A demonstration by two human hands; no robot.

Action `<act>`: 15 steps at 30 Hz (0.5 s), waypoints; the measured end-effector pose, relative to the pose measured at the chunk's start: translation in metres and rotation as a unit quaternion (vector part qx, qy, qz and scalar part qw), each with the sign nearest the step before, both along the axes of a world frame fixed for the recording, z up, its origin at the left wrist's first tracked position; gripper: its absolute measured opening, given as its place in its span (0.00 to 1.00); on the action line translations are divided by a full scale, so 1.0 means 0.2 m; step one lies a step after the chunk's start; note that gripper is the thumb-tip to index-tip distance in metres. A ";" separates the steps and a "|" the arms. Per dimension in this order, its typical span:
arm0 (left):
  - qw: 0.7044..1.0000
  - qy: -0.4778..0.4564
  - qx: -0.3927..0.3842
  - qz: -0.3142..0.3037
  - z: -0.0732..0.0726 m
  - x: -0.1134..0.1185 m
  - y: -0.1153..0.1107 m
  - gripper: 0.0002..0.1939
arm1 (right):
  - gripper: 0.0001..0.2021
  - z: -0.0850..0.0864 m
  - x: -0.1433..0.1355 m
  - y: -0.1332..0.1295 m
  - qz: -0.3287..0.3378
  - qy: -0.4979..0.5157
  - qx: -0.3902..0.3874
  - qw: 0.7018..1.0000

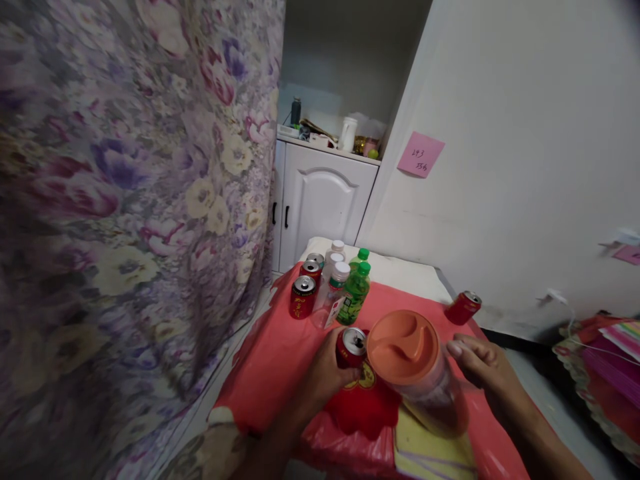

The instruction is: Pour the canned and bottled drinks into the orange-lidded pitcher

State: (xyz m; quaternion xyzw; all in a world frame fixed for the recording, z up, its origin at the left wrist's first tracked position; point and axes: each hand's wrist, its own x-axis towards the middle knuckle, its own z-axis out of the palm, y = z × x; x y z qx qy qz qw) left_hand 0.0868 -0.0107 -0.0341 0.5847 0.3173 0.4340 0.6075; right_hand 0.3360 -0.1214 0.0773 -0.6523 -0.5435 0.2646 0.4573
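My left hand (325, 373) is wrapped round a red drink can (351, 350), held upright with its top facing me. Beside it stands a clear plastic jug (435, 400) with an orange lid (403, 347). Just right of the jug, my right hand (475, 360) has loosely curled fingers, and I see nothing in them. Beyond the left hand are more cans, including a dark red can (303, 297), clear bottles with white caps (330, 297) and green bottles (354, 293). Another red can (463, 307) is tilted near the table's right side.
A red cover (270, 373) lies over the table, with a yellow cloth-like piece (425, 450) under the jug. A floral curtain (140, 200) hangs on the left. Behind are a white cabinet (325, 193) and a wall with a pink note (421, 155).
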 end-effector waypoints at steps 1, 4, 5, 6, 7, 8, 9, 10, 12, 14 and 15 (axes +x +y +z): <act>1.000 0.000 0.001 0.000 0.00 0.00 0.00 0.36 | 0.31 -0.01 0.00 0.00 0.000 0.002 0.001 1.000; 1.000 0.001 0.005 -0.001 0.00 0.00 0.00 0.35 | 0.31 -0.03 0.02 0.01 0.000 0.004 0.005 1.000; 1.000 0.001 0.005 -0.001 0.00 0.00 0.00 0.35 | 0.31 -0.03 0.03 0.01 0.000 0.004 0.006 1.000; 1.000 0.001 0.006 0.000 0.00 0.00 0.00 0.35 | 0.31 -0.04 0.03 0.02 -0.001 0.005 0.008 1.000; 1.000 0.002 0.006 0.000 0.00 0.00 0.00 0.35 | 0.31 -0.04 0.03 0.02 0.000 0.005 0.009 1.000; 1.000 0.002 0.006 0.001 0.00 0.00 0.00 0.35 | 0.31 -0.04 0.03 0.02 0.000 0.004 0.010 1.000; 1.000 0.002 0.006 0.002 0.00 0.00 0.00 0.35 | 0.31 -0.04 0.03 0.02 0.000 0.001 0.012 1.000; 1.000 0.003 0.005 0.003 0.00 0.00 -0.01 0.35 | 0.31 -0.04 0.03 0.02 0.000 -0.003 0.012 1.000; 1.000 0.005 0.004 0.003 0.00 0.00 -0.01 0.35 | 0.31 -0.03 0.02 0.01 0.002 -0.012 0.009 1.000; 1.000 0.006 0.003 0.005 0.00 0.00 -0.01 0.35 | 0.31 -0.01 0.01 0.01 0.003 -0.012 0.003 1.000; 1.000 0.007 0.002 0.005 0.01 0.00 -0.01 0.35 | 0.31 -0.01 0.00 0.01 0.003 -0.010 0.000 1.000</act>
